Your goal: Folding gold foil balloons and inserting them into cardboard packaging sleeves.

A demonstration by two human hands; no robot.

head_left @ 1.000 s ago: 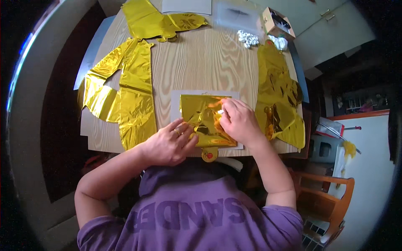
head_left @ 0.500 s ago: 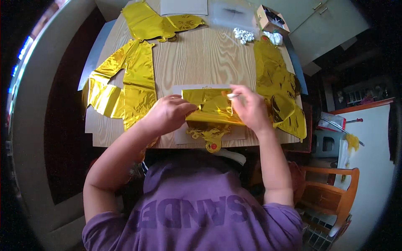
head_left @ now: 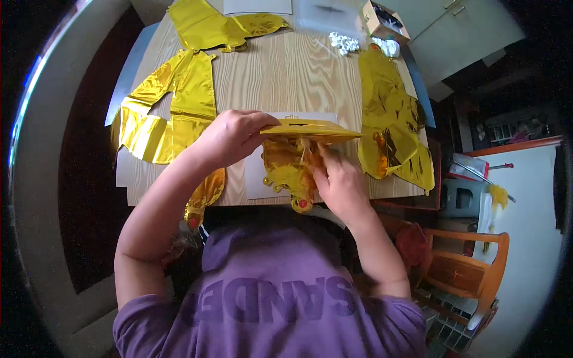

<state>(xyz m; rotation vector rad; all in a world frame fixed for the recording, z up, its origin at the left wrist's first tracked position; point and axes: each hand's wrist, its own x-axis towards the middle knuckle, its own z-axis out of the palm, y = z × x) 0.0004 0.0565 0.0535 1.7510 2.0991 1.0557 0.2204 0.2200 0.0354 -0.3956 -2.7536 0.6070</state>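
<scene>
A folded gold foil balloon [head_left: 310, 127] is tilted up on its edge over the near side of the table. My left hand [head_left: 234, 136] is closed on its left end, thumb below and fingers above. Beneath the fold, a crumpled gold part hangs toward me, ending in a tab with a red spot [head_left: 302, 203]. Against this hanging part is my right hand [head_left: 341, 182], its fingertips blurred among the foil, so its grip is unclear. Under the balloon lies a white sheet [head_left: 256, 178].
Flat gold foil balloons lie at the left [head_left: 194, 95], far left [head_left: 206, 27] and right [head_left: 382, 89] of the wooden table [head_left: 274, 71]. At the back right are a small white heap [head_left: 344, 43] and an open box [head_left: 385, 24]. A wooden chair [head_left: 459, 271] stands at the right.
The folded balloon has tipped from lying flat to standing on edge. My right hand has moved from its top right corner down and under it. My left hand has risen slightly.
</scene>
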